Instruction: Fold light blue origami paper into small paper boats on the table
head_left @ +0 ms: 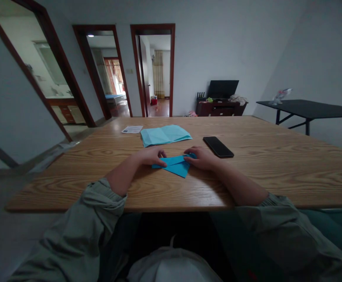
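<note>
A folded piece of bright blue paper (pixel 177 166) lies on the wooden table in front of me, one pointed corner toward me. My left hand (pixel 151 157) grips its left end, thumb on top and fingers curled at the far edge. At the right end, my right hand (pixel 199 158) pinches the paper between thumb and fingers. Parts of both ends are hidden under the fingers. Just beyond the hands rests a stack of lighter blue paper sheets (pixel 166 135), creased and slightly uneven.
A black phone (pixel 218 147) lies right of my right hand. A small white printed card (pixel 131 129) is left of the paper stack. The wooden table (pixel 277 164) has its near edge by my forearms. Farther off stand a black table (pixel 309 107) and a TV (pixel 223 89).
</note>
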`<state>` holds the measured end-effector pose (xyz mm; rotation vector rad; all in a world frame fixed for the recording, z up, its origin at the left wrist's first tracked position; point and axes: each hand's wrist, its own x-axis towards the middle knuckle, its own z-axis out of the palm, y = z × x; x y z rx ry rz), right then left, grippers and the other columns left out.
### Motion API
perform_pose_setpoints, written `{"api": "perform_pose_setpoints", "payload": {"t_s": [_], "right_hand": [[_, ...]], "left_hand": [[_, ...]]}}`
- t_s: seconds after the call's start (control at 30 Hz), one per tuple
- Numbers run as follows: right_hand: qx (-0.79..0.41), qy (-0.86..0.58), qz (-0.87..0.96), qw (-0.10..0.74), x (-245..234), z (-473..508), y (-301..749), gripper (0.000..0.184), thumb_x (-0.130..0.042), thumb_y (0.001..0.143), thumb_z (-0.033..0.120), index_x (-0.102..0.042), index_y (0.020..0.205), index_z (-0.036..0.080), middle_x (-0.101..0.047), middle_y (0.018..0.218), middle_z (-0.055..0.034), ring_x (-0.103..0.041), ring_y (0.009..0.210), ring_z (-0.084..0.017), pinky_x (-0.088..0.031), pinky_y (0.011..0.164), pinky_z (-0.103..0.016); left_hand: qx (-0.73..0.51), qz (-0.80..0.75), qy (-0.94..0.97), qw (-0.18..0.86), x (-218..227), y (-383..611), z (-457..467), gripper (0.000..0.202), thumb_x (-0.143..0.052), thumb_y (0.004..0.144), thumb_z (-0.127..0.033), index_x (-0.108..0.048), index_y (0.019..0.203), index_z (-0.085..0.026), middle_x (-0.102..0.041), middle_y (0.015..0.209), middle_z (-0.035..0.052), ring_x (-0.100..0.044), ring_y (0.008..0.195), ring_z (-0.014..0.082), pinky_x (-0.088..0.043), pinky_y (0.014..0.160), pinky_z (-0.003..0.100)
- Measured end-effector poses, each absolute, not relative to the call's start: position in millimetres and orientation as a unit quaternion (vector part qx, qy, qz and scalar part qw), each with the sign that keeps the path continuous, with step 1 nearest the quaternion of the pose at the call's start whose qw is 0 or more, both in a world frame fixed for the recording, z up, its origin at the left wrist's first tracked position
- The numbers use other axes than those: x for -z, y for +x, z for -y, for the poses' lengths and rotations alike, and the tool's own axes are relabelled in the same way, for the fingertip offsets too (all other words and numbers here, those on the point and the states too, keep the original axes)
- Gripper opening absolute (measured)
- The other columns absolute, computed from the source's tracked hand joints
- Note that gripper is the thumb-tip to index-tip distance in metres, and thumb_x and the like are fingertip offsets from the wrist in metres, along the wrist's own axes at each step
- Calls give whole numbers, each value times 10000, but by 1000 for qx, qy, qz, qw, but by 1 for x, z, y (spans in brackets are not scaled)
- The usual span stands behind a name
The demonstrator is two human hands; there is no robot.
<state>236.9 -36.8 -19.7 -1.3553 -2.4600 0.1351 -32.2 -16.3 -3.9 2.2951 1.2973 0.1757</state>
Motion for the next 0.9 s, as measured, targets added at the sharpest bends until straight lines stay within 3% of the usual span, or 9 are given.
{"api": "perform_pose_setpoints", "payload": {"t_s": [0.13,0.33,0.47,0.57,0.77,0.9], "right_hand": [[-105,-498,836,207,23,31,242,445,-577,795,473,-607,1136,190,-648,1023,-101,-593,917,-209,-442,824,-324],[-246,-488,807,223,18,32,247,441,-645,718,473,-648,1040,171,-660,796,-39,-585,686,-151,-445,598,-249],[-225,-486,808,249,10,36,246,347,-613,732,470,-681,884,166,-642,722,-7,-549,651,-148,-413,577,-248],[-189,-496,790,307,6,36,247,352,-580,757,471,-682,871,154,-613,666,-5,-519,605,-144,-394,553,-253],[-31,-470,765,439,7,31,256,295,-517,832,394,-698,970,205,-627,960,-65,-562,799,-176,-443,734,-296],[0,-486,762,427,9,28,257,258,-519,832,333,-717,956,224,-600,995,-67,-568,780,-169,-462,755,-306]], "left_hand": [[-135,-434,847,276,6,-36,15,416,-678,642,-455,-663,943,-168,-667,888,16,-599,816,183,-445,692,246],[-248,-440,827,248,0,-37,14,394,-644,677,-469,-658,904,-147,-655,862,30,-580,807,185,-450,717,277],[-310,-439,815,217,-2,-42,12,383,-637,691,-471,-657,893,-145,-646,822,28,-567,773,174,-442,697,272],[-345,-450,799,201,-2,-47,12,383,-642,697,-461,-658,910,-143,-642,795,27,-556,731,162,-435,666,265],[-385,-435,805,121,-9,-45,19,258,-586,774,-376,-665,906,-168,-644,872,38,-558,784,156,-445,722,269],[-383,-392,832,88,-8,-44,16,185,-563,797,-307,-672,886,-187,-619,1022,62,-557,972,180,-449,845,290]]}}
